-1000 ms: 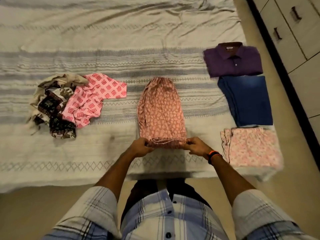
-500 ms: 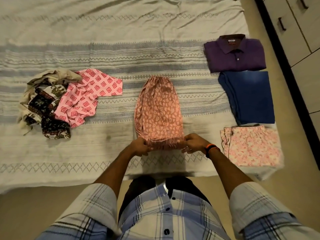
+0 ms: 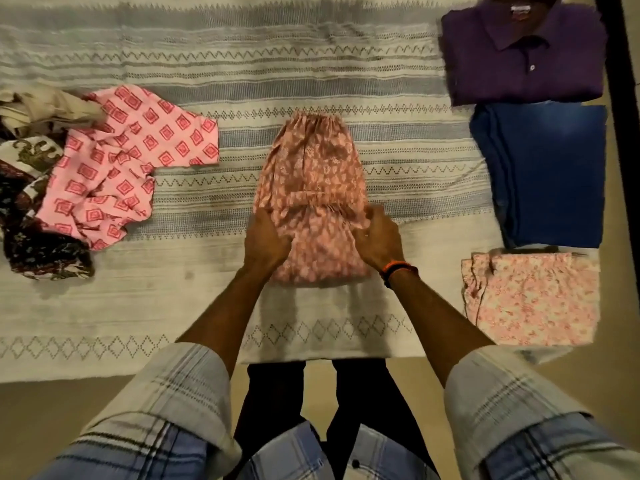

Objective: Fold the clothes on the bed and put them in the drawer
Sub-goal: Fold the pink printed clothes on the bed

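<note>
A salmon-pink patterned garment [image 3: 311, 174] lies in the middle of the bed, its near end folded up over its middle. My left hand [image 3: 263, 242] grips the left side of that folded end and my right hand [image 3: 379, 239] grips the right side. An unfolded pink top with red squares [image 3: 121, 164] lies at the left on a heap of dark and beige clothes [image 3: 34, 216]. At the right lie a folded purple shirt [image 3: 519, 53], folded blue jeans [image 3: 543, 171] and a folded pale pink floral piece [image 3: 533, 299].
The striped grey and white bedspread [image 3: 242, 74] covers the bed; its near edge [image 3: 104, 372] runs just in front of my legs. A dark vertical strip [image 3: 623, 98] stands at the far right beyond the bed. Floor shows below the bed edge.
Both hands have carried the garment's near end up and away from me, folding it over the middle. The camera has moved closer to the bed.
</note>
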`<state>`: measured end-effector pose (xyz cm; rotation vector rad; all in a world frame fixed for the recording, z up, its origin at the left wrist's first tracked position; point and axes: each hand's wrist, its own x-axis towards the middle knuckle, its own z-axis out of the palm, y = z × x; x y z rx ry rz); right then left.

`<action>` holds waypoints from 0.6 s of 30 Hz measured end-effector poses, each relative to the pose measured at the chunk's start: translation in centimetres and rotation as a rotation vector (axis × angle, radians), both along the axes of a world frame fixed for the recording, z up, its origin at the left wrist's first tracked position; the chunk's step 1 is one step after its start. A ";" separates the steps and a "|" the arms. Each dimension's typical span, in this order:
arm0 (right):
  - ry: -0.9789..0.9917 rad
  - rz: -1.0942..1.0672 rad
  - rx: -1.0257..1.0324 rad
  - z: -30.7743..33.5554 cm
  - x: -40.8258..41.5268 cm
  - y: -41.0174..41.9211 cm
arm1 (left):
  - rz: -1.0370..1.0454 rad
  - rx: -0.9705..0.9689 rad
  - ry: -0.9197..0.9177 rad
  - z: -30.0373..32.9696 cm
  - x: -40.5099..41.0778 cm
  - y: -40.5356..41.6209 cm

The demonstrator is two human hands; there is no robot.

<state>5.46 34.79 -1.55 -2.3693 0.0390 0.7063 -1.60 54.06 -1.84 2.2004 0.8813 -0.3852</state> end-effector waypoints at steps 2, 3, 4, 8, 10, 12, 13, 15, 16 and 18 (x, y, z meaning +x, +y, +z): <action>0.014 0.180 -0.028 -1.3 -1.2 0.1 | -0.095 0.026 -0.028 -1.2 -0.8 -0.6; 0.033 0.278 -0.052 -2.3 -1.9 0.1 | -0.147 0.006 -0.036 -2.0 -1.4 -0.9; 0.030 0.383 -0.091 -2.7 -2.6 0.1 | -0.213 -0.012 -0.034 -2.5 -2.0 -1.4; -0.041 0.731 -0.301 -6.1 -5.5 -0.4 | -0.650 0.127 0.153 -5.6 -4.4 -2.4; -0.065 0.808 -0.406 -7.3 -6.3 -0.5 | -0.745 0.229 0.210 -6.8 -5.1 -2.4; -0.126 0.819 -0.437 -8.1 -6.6 -0.7 | -0.768 0.275 0.207 -7.7 -5.7 -2.3; -0.145 0.827 -0.438 -8.6 -6.8 -0.8 | -0.778 0.280 0.198 -8.2 -6.1 -2.2; -0.159 0.837 -0.422 -8.7 -7.0 -1.0 | -0.794 0.277 0.191 -8.1 -6.4 -2.1; -0.157 0.828 -0.403 -8.4 -6.8 -0.9 | -0.795 0.275 0.189 -8.0 -6.3 -2.0; -0.180 0.784 -0.370 -7.6 -6.2 -0.9 | -0.778 0.273 0.171 -7.3 -5.9 -1.5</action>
